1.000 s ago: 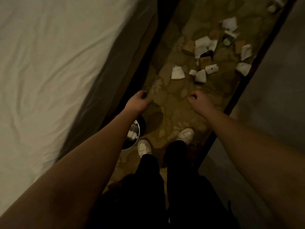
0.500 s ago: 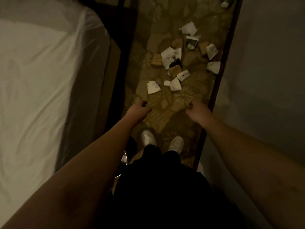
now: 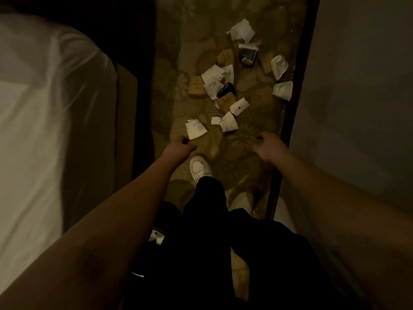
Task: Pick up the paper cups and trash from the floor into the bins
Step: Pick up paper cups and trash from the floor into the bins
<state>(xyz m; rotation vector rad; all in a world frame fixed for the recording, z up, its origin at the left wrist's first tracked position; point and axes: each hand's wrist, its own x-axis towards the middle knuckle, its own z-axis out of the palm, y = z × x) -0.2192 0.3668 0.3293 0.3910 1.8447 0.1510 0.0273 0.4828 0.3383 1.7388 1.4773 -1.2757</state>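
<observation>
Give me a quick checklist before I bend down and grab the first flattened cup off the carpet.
1. Left hand free: ok, fingers loosely curled, nothing in it.
2. Right hand free: ok, holds nothing.
3. Nearest cup reachable: ok, it lies flat on the carpet just ahead of the left hand, apart from the other trash.
4. Footing: ok, shoe stands short of the trash, not on it.
5. Bin within reach: cannot tell, no bin is plainly visible in this view.
6. Lighting: not ok, the room is dim and small scraps may be missed.
</observation>
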